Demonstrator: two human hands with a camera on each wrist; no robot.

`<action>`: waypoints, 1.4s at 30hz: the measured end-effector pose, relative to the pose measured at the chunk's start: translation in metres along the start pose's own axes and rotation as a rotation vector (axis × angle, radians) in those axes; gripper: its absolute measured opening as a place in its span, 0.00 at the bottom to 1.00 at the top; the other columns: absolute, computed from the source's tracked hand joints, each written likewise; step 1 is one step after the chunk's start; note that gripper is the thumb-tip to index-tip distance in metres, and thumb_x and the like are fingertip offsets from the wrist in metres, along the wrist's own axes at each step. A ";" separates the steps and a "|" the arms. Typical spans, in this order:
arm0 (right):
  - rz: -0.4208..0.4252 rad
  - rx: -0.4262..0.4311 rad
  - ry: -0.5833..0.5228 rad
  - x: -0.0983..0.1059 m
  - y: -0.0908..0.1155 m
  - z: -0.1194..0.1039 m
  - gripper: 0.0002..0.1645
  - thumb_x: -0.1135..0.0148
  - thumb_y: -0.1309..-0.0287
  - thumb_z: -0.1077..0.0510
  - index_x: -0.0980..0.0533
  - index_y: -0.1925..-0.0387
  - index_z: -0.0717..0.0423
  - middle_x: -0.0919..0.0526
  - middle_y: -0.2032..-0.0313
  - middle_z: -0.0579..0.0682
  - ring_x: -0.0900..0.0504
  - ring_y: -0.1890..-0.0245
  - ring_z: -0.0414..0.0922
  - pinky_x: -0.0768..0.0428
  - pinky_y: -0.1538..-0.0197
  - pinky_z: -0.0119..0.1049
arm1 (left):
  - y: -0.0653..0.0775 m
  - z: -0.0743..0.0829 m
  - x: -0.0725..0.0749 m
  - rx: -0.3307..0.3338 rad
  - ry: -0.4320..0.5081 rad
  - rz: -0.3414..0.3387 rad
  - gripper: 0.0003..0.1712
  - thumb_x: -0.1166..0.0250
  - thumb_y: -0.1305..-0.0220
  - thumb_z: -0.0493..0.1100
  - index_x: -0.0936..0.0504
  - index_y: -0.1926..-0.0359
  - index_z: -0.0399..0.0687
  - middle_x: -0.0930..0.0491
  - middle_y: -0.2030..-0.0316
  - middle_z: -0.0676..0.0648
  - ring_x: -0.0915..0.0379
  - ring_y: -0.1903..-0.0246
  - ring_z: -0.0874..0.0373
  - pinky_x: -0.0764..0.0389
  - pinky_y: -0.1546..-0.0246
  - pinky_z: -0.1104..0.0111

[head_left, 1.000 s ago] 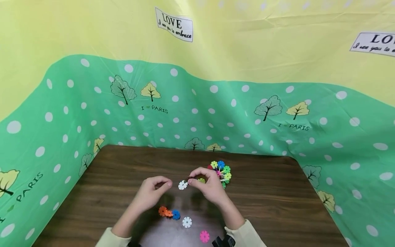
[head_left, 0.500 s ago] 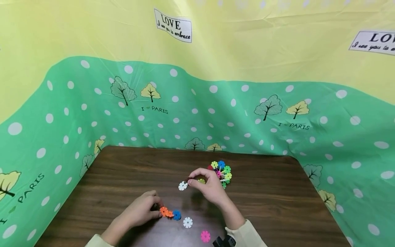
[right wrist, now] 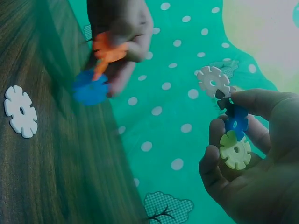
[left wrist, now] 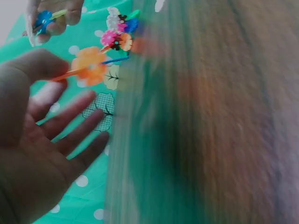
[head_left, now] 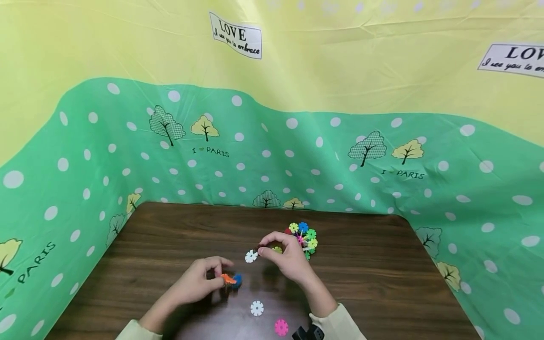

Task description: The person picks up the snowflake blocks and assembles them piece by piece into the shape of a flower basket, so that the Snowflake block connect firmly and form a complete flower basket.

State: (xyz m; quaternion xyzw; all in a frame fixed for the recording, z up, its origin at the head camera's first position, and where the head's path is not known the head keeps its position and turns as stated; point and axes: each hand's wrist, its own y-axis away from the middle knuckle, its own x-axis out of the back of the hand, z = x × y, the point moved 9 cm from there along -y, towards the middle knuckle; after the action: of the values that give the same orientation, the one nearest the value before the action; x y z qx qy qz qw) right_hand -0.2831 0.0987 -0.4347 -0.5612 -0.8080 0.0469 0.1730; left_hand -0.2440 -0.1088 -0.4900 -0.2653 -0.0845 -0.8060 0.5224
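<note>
My left hand (head_left: 196, 284) pinches a short chain of joined snowflake discs (head_left: 228, 279), orange with a blue one at the end, lifted a little off the table. In the right wrist view the blue disc (right wrist: 86, 91) hangs below the orange pieces, blurred. My right hand (head_left: 291, 259) holds another chain between thumb and fingers. That chain runs from a white disc (right wrist: 205, 79) through dark and blue ones to a pale yellow disc (right wrist: 229, 156). The fingers cover part of its middle. The two chains are apart.
A loose white disc (head_left: 257, 308) and a pink disc (head_left: 278, 327) lie flat on the brown wooden table (head_left: 361, 269). Behind my right hand stands a multicoloured cluster of joined discs (head_left: 312, 233). A green and yellow printed cloth (head_left: 297, 156) surrounds the table.
My left hand came down to the orange and blue chain, took hold of it and raised it slightly off the table. My right hand stayed nearly still with its chain.
</note>
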 end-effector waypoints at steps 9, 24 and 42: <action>0.009 0.006 -0.006 0.003 0.001 0.001 0.04 0.28 0.38 0.60 0.15 0.62 0.54 0.11 0.61 0.53 0.17 0.59 0.42 0.18 0.56 0.37 | -0.018 0.006 0.009 -0.020 0.242 0.195 0.11 0.35 0.32 0.33 0.25 0.71 0.45 0.15 0.72 0.47 0.18 0.72 0.57 0.19 0.72 0.70; 0.036 -0.023 0.042 0.008 0.001 -0.012 0.04 0.30 0.38 0.64 0.16 0.61 0.60 0.12 0.62 0.55 0.18 0.58 0.43 0.19 0.53 0.37 | -0.027 0.011 0.003 0.026 0.274 0.247 0.12 0.30 0.34 0.38 0.13 0.52 0.37 0.13 0.63 0.38 0.17 0.68 0.63 0.15 0.64 0.71; 0.171 0.026 0.017 0.037 0.000 -0.002 0.04 0.28 0.38 0.59 0.15 0.62 0.53 0.13 0.60 0.52 0.20 0.60 0.43 0.21 0.62 0.34 | -0.048 0.048 0.011 0.013 0.236 0.232 0.12 0.28 0.36 0.38 0.11 0.52 0.41 0.12 0.59 0.40 0.15 0.65 0.60 0.14 0.63 0.69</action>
State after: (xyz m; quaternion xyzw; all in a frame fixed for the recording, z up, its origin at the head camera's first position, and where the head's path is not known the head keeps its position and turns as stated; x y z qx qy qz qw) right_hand -0.2939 0.1325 -0.4246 -0.6263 -0.7550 0.0671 0.1824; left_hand -0.2741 -0.0766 -0.4373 -0.1733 0.0032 -0.7653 0.6199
